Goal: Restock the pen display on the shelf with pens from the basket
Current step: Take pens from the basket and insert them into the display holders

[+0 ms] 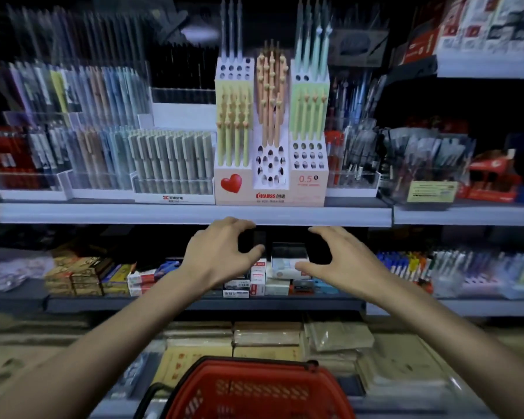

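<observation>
Hard to make out: the picture is dim and smeared towards its sides, so the packets on the far left and right read only as coloured blurs.
Cut off: the red basket (256, 388) runs off the bottom of the frame. Only its rim, mesh wall and a black handle show, and its inside is out of view.
Partly hidden: both hands cover some of the small boxes (257, 278) at the front edge of the lower shelf.
Pen display (270, 189): a pale cardboard stand in three stepped towers, at the front edge of the upper shelf (164, 213), about mid-length, between clear trays.
Display front: a red heart on the left, red brand lettering in the middle and "0.5" on the right.
Display pens: upright yellow-green pens (235, 131) on the left, orange pens (271, 92) in the centre, and mint-green pens (310, 116) on the right with taller blue-green ones behind.
Holes: rows of round holes show on the white tops and fronts of the towers.
Left hand (221, 252): fingers spread and gently curved, holding nothing, fingertips just below the upper shelf's front edge.
Right hand (339, 258): fingers spread, palm down, holding nothing, level with the left and near it.
Materials: the shelf lip is smooth and pale, the neighbouring trays (173, 176) are clear plastic, and the basket is rigid latticed plastic.
</observation>
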